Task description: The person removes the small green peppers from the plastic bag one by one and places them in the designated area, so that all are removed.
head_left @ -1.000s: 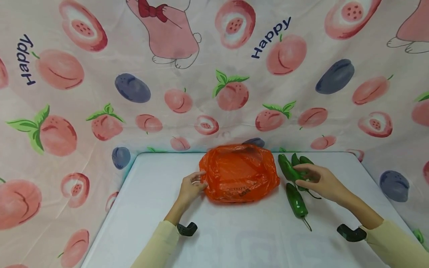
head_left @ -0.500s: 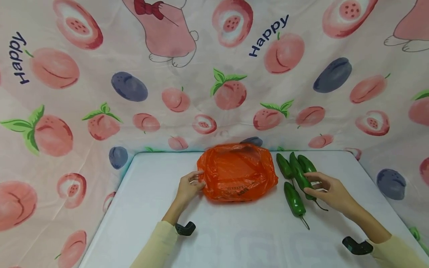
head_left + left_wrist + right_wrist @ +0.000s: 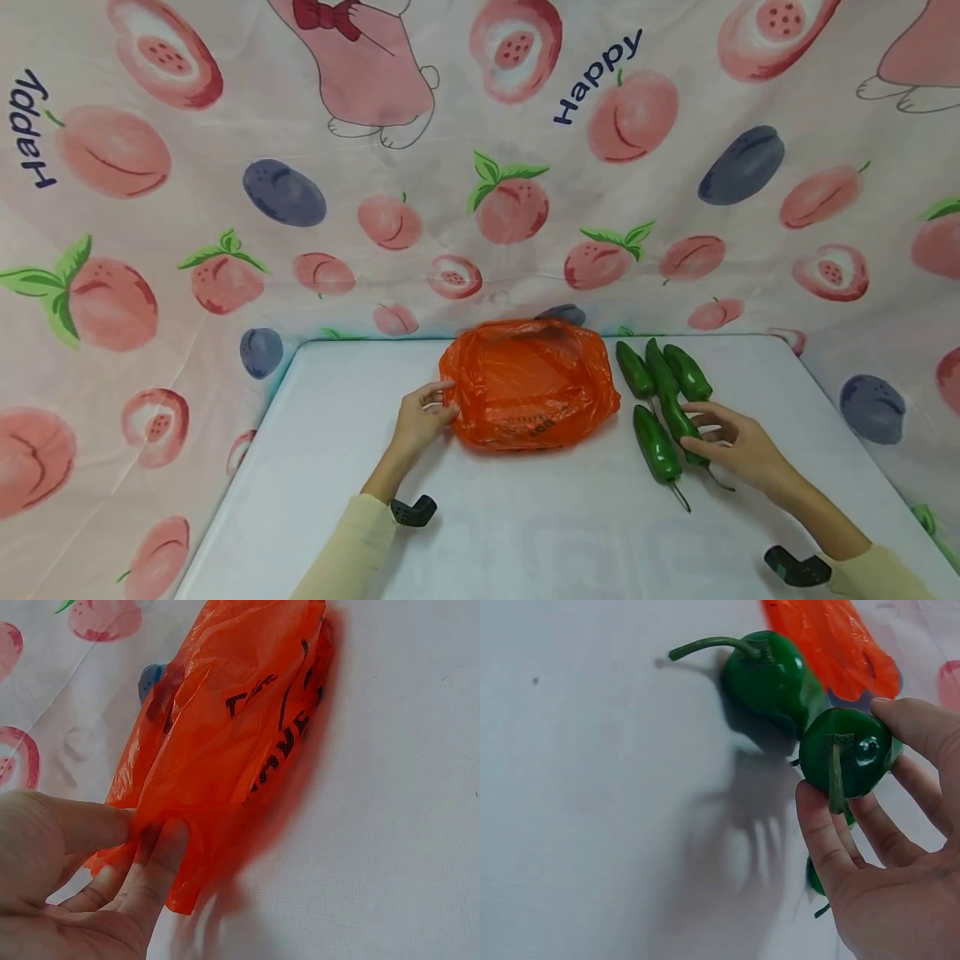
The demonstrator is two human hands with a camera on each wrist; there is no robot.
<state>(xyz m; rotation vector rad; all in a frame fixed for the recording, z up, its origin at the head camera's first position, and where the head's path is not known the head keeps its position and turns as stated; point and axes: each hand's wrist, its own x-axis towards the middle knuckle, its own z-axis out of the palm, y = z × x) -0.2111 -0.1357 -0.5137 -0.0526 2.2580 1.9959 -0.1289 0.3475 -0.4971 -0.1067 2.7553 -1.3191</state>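
Note:
An orange plastic bag [image 3: 536,387] with dark print lies at the back middle of the white table. My left hand [image 3: 420,422] pinches its left edge; in the left wrist view, thin film lies between the thumb and the fingers [image 3: 154,881]. My right hand [image 3: 738,446] holds a glossy green pepper [image 3: 684,429] between thumb and fingers, its stem pointing toward me. Its far end overlaps another green pepper [image 3: 660,367] in the head view. More green peppers lie close by: one behind left [image 3: 634,369], one behind right [image 3: 688,372] and one in front left [image 3: 657,446].
The white table [image 3: 540,533] ends at the back against a hanging cloth [image 3: 450,167] printed with peaches. The bag stands just left of the peppers. A black wrist device [image 3: 412,511] sits on the left wrist, another device [image 3: 797,567] on the right.
My right hand has drawn back toward me from among the peppers, with the held pepper moving along. The left hand stays at the bag's edge. The whole view has shifted slightly.

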